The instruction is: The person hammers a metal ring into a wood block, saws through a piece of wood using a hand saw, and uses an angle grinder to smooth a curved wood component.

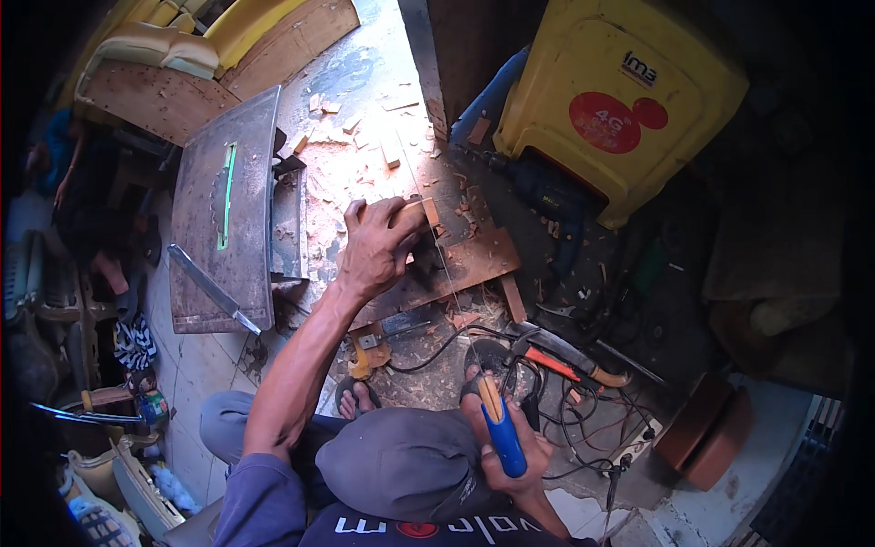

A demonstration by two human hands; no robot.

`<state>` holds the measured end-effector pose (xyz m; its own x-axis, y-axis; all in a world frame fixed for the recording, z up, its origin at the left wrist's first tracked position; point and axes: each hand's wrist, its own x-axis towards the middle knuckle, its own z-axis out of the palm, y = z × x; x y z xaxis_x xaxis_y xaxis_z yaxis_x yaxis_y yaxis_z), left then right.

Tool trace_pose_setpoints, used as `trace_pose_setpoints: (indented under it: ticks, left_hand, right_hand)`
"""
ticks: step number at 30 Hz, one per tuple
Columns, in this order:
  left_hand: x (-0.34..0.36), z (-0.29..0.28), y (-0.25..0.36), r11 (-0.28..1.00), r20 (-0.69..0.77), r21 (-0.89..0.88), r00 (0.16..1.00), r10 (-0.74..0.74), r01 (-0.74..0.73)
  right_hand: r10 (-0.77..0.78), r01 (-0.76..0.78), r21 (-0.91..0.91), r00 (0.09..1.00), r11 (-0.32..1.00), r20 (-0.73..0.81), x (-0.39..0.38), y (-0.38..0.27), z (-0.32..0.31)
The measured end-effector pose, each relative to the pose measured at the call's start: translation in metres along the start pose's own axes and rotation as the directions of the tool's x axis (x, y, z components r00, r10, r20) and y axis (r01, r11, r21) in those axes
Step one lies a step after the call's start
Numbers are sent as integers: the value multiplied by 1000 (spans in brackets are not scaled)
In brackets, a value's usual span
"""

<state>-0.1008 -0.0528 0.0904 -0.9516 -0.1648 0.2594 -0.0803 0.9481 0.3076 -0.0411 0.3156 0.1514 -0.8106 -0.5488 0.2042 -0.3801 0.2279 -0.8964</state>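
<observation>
My right hand (521, 458), low and right of the middle, is wrapped round the blue and wooden handle (500, 430) of a handsaw. The saw's thin blade (446, 267) shows almost edge-on and runs up and away past my left hand. My left hand (375, 239) has bent fingers pressed on a small wood block (430, 211) at the blade's side. Under them lies a wooden board (488, 254) strewn with chips. How deep the blade sits in the block is too small to tell, and my fingers partly cover the block.
A table with a green-edged slot (226, 196) stands left, a long blade (214, 290) on it. Right are a yellow plastic stool (665, 109), a power drill (554, 196), an orange-handled tool (553, 365) and a wooden-handled blade (570, 354). Cords reach a power strip (638, 441). Sawdust and offcuts lie ahead.
</observation>
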Motion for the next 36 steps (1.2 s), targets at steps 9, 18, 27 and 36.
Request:
trace_pose_setpoints:
  ticks: [9, 18, 27, 36]
  left_hand:
    - [2, -2, -2, 997, -51, 9, 996, 79, -79]
    - [5, -2, -2, 997, -28, 10, 996, 83, -83]
    - [2, -6, 0, 997, -5, 29, 997, 72, -72]
    - [8, 3, -4, 996, -15, 7, 996, 85, -85]
  right_hand:
    - [-8, 7, -35, 1000, 999, -15, -2, -5, 14]
    - [7, -7, -50, 1000, 999, 7, 12, -10, 18]
    - [9, -8, -56, 1000, 998, 21, 11, -9, 16]
    - [89, -88, -8, 995, 996, 46, 11, -22, 4]
